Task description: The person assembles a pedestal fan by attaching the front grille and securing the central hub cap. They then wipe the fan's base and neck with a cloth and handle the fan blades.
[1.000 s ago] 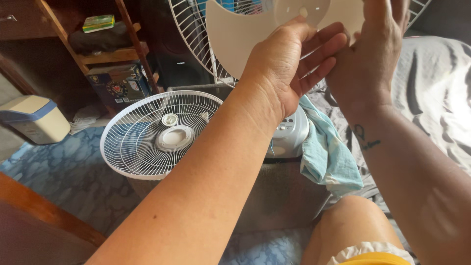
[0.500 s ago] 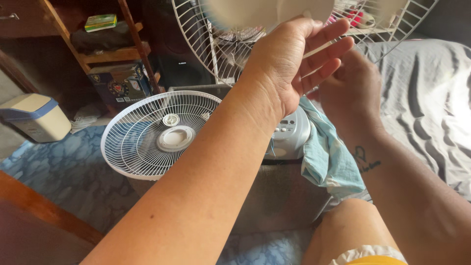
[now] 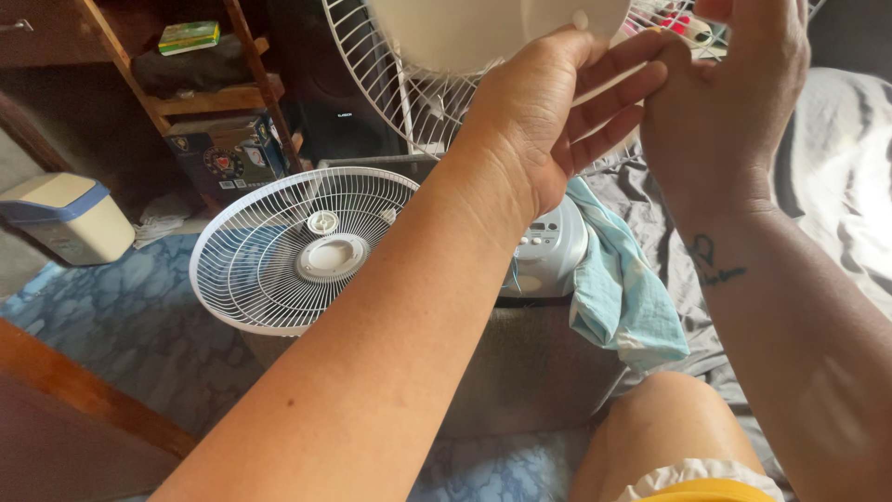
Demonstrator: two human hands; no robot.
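Note:
My left hand (image 3: 548, 121) is raised and shut on a cream plastic fan blade (image 3: 465, 33), fingers spread across its round hub. My right hand (image 3: 729, 102) is up beside it, its back to me, touching my left fingertips at the blade's right side. Its fingers run off the top edge, so its grip is hidden. Right behind the blade a white wire fan guard (image 3: 418, 112) stands upright.
A second white wire guard (image 3: 279, 270) lies flat beside the fan's white control body (image 3: 548, 246). A light blue cloth (image 3: 618, 297) hangs near my knee (image 3: 669, 428). Grey bed sheet (image 3: 846, 167) at right; lidded bin (image 3: 65, 218) and wooden shelf (image 3: 214, 98) at left.
The blade turned in my left hand. My right hand dropped below the blade half a second ago and has come back up to its right side.

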